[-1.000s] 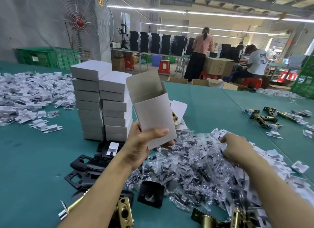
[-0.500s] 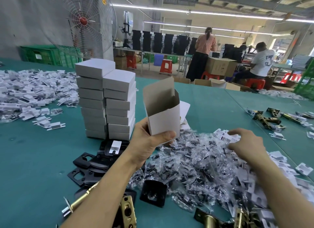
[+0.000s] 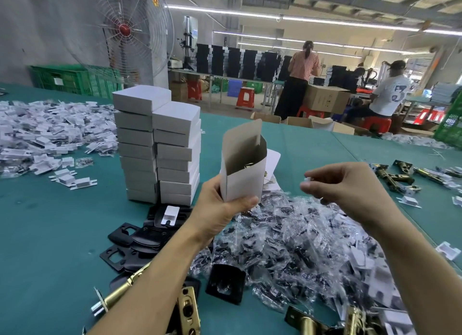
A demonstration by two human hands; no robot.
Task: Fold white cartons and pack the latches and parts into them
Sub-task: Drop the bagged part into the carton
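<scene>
White carton [image 3: 243, 184] gripped by left hand [image 3: 220, 209]; right hand [image 3: 350, 189] lifted off bags [image 3: 300, 234], pinching small white piece [image 3: 307, 179].

A large wire-guarded fan [image 3: 124, 29] with a red hub stands past the far edge of the teal worktop [image 3: 37, 234]. Green crates [image 3: 72, 79] sit below the fan. To the fan's right are a long table bearing black stacks [image 3: 245, 62], red stools [image 3: 245, 97], a standing person [image 3: 300, 79], a cardboard box [image 3: 325, 99] and a seated person [image 3: 390, 94].
</scene>
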